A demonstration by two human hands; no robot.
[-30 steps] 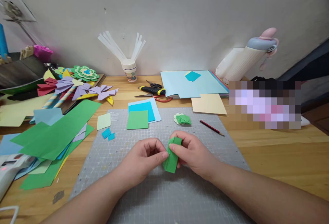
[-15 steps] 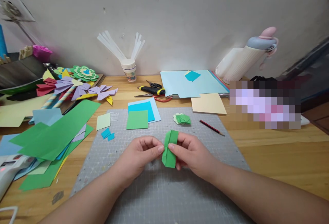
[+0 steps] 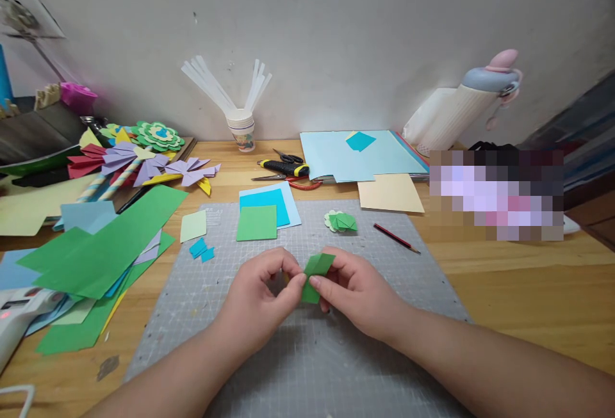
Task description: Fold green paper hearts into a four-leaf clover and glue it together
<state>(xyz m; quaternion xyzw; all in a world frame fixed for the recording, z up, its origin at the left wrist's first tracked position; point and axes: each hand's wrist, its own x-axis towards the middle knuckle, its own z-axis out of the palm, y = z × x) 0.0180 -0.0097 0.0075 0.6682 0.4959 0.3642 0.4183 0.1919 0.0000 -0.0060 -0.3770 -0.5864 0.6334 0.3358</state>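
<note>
Bent across its middle now, the green paper strip (image 3: 319,266) stood nearly flat-faced and upright half a second ago; its top end has since dropped and leans to the right. It is a plain mid-green with visible creases, an angled upper flap and a short lower part, held just above the gray cutting mat (image 3: 288,367) on the desk (image 3: 528,290). Both hands are closed in a pinch on it: the left hand (image 3: 264,293) by the left edge, the right hand (image 3: 358,290) with the thumb across its front. Behind, stacked paper cups (image 3: 241,125) hold fanned white strips (image 3: 206,84). At far left, a dark holder (image 3: 41,131) contains wooden sticks (image 3: 49,98); the tilted bottle (image 3: 468,114) hides its contents.
</note>
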